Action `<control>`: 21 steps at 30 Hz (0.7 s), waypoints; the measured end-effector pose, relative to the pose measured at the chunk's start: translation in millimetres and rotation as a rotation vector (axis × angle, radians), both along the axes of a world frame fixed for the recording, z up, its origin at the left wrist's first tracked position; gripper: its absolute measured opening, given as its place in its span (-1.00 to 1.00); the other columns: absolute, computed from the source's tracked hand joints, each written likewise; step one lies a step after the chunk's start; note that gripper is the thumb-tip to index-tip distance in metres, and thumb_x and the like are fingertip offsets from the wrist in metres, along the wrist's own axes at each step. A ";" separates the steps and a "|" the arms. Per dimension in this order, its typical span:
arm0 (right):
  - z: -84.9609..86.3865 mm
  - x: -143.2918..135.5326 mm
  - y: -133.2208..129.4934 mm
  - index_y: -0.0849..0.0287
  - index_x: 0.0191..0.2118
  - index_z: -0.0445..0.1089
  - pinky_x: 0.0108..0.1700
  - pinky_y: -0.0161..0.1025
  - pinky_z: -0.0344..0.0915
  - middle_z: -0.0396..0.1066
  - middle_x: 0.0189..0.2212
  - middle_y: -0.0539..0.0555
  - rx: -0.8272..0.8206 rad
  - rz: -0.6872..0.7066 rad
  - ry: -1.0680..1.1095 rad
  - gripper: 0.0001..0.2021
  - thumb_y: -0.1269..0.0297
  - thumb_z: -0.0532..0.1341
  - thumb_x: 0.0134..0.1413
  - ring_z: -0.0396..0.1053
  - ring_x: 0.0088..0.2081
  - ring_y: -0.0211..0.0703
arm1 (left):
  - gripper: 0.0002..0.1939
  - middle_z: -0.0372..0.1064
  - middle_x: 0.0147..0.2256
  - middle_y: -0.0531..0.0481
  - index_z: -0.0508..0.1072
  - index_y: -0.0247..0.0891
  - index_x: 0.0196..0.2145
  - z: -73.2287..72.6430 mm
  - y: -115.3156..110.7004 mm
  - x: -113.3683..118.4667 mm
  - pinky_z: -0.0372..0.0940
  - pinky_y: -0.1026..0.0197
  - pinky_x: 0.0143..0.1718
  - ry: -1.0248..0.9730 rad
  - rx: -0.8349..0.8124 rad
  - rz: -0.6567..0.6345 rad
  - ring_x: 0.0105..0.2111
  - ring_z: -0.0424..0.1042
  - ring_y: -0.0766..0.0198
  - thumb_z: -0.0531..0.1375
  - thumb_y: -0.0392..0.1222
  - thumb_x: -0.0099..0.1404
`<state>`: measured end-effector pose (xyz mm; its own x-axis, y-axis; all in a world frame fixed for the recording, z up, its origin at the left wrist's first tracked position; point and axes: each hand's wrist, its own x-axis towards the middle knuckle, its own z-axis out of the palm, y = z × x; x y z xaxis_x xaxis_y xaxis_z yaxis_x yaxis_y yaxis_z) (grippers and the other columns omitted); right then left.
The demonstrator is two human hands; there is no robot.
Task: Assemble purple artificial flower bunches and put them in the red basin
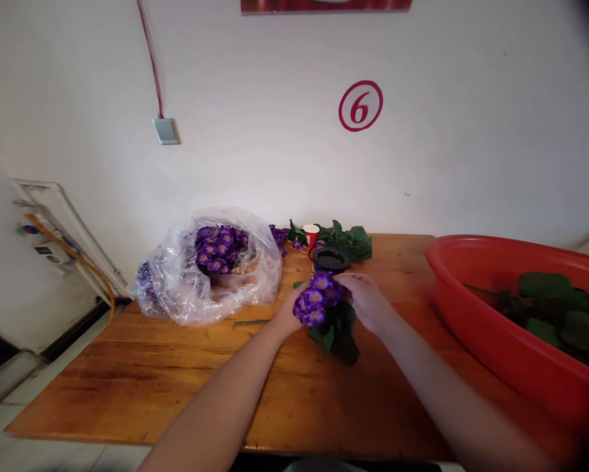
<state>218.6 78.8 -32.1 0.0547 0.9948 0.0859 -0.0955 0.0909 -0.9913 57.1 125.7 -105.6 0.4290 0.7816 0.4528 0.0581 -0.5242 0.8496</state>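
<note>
Over the wooden table, between front and back edges, the left hand seemingly pinches the purple flower bunch; whether the right hand grips is hidden. Arranging seems underway, next needing steadiness.

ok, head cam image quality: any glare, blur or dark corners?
Head view: small glints on the plastic bag; leaves in the red tub dark and soft, purple flowers at the hands sharper; right forearm blurs toward the bottom; right-hand corners go black.
</note>
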 end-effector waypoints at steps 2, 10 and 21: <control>-15.9 6.0 1.4 0.17 -0.65 0.28 -0.51 -0.32 0.05 0.21 -0.70 -0.09 -0.014 -0.051 -0.076 -0.80 0.22 0.21 -0.17 0.14 -0.60 -0.30 | -0.57 0.49 -0.08 -0.15 0.43 -0.25 -0.03 -0.5 -3.5 -1.6 0.33 0.03 0.06 -0.009 -0.020 -0.008 -0.05 0.46 0.09 0.31 -0.24 0.12; -26.5 21.3 6.8 0.15 -0.62 0.24 -0.48 -0.31 -0.06 0.09 -0.67 -0.10 0.123 -0.108 -0.589 -0.80 0.25 0.07 -0.07 0.09 -0.55 -0.28 | -0.60 0.48 -0.04 -0.15 0.47 -0.28 -0.07 -1.2 -8.8 -1.2 0.26 -0.04 0.13 0.101 0.074 0.007 -0.01 0.44 0.04 0.31 -0.18 0.10; -20.3 16.0 -3.4 0.14 -0.67 0.04 -0.51 -0.26 -0.13 0.13 -0.65 -0.08 0.260 -0.047 -0.882 -0.74 0.35 0.06 -0.04 0.09 -0.58 -0.31 | -0.73 0.51 -0.11 -0.12 0.53 -0.27 -0.14 7.3 -9.9 3.9 0.31 0.05 0.07 0.117 0.131 -0.047 -0.11 0.47 0.10 0.25 -0.21 0.18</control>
